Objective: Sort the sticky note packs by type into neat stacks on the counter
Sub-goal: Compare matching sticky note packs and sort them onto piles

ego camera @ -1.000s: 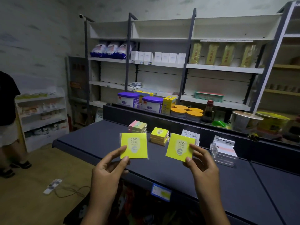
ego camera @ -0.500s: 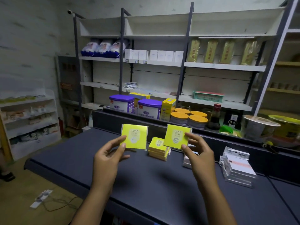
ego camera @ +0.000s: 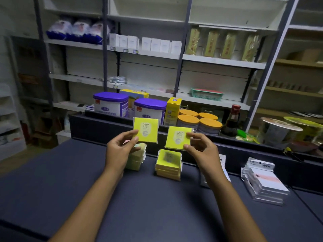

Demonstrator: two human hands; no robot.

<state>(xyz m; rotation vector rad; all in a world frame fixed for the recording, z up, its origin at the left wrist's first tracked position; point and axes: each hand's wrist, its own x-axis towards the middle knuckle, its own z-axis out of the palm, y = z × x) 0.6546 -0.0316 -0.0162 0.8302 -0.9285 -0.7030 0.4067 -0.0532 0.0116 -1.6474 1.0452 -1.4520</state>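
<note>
My left hand (ego camera: pixel 120 149) pinches a yellow sticky note pack (ego camera: pixel 146 130) marked 2207 by its lower left corner. My right hand (ego camera: pixel 201 151) pinches a matching yellow pack (ego camera: pixel 177 137) by its right edge, just above a stack of yellow packs (ego camera: pixel 168 164) on the dark counter (ego camera: pixel 148 206). A paler multicolour stack (ego camera: pixel 137 158) sits partly behind my left hand. A stack of white packs (ego camera: pixel 265 182) lies at the right. Another white stack (ego camera: pixel 222 161) is mostly hidden by my right wrist.
A raised dark ledge (ego camera: pixel 97 124) runs along the counter's back. Behind it stand two purple-lidded tubs (ego camera: pixel 111 103), a yellow box (ego camera: pixel 173 109), orange-lidded jars (ego camera: pixel 199 123), a dark bottle (ego camera: pixel 231 121) and bowls (ego camera: pixel 279 130). Shelving fills the wall.
Both hands with their yellow packs have moved forward over the counter, closer to the stacks. The right pack now hangs just above the yellow stack. The view has closed in.
</note>
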